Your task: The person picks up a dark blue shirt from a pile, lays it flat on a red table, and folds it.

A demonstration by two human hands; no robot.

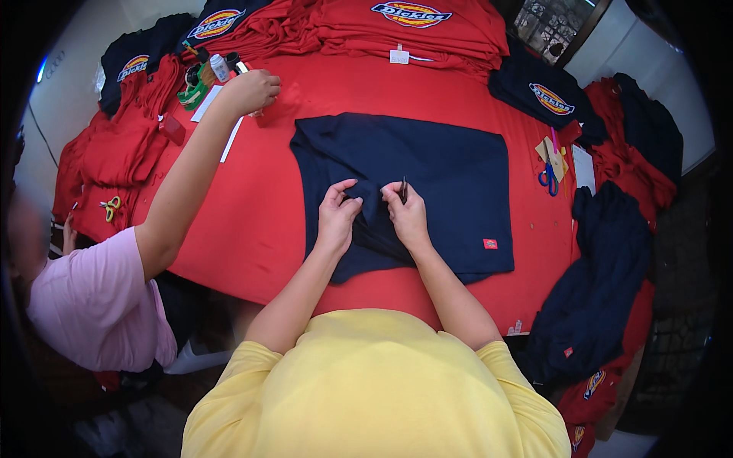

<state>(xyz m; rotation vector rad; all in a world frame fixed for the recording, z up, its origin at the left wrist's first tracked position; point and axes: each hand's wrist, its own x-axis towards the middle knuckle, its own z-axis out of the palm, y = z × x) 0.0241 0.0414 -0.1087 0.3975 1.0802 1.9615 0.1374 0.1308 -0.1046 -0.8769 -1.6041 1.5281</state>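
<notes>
A navy garment (450, 168) lies spread on the red-covered table in front of me, with a small red label (489, 244) near its lower right corner. My left hand (337, 221) pinches a raised fold of the cloth between thumb and fingers. Close beside it, my right hand (408, 217) is closed around a small, dark, slim tool (404, 189) that points up from the fingers; its exact kind is hard to make out. The right fingertips are at the same raised fold, and whether they also grip cloth or thread is too small to tell.
A co-worker in a pink shirt (99, 305) sits at left, an arm reaching over the table toward small bottles (220, 69). Yellow-handled scissors (111, 208) lie left, blue-handled scissors (548, 179) right. Folded red garments (412, 38) and navy garments (595, 282) surround the table.
</notes>
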